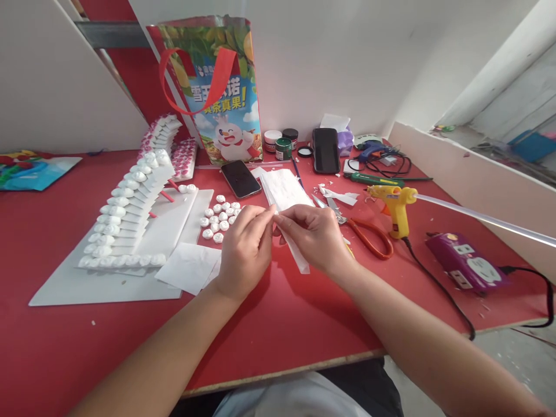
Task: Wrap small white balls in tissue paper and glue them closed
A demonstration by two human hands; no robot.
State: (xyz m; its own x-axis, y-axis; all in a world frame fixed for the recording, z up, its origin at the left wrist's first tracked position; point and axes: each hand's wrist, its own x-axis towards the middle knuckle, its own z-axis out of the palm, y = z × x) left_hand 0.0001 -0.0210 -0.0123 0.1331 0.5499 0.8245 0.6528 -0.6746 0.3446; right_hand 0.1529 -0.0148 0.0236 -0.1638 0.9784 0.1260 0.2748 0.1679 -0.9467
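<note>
Both hands meet at a white paper strip [297, 255] that hangs down below the fingers. My left hand [249, 249] pinches its upper end between thumb and fingertips. Close beside it, my right hand [311, 236] is closed on the same strip, fingertips nearly touching the left ones. Just behind the hands lies a stack of white paper strips [284, 188]. To the left of my left hand sit several small white paper rosettes [223, 216]. White paper sheets [186, 267] lie near my left wrist. Further left, a white curved model [128, 214] edged with rosettes stands on white foam board [108, 289].
At right are orange-handled scissors [371, 237], a yellow glue gun [396, 209] with a long glue stick, and a purple box [464, 263] with cables. Behind stand a phone [241, 178], a dark device [326, 150], paint jars [284, 148] and a printed bag [217, 92].
</note>
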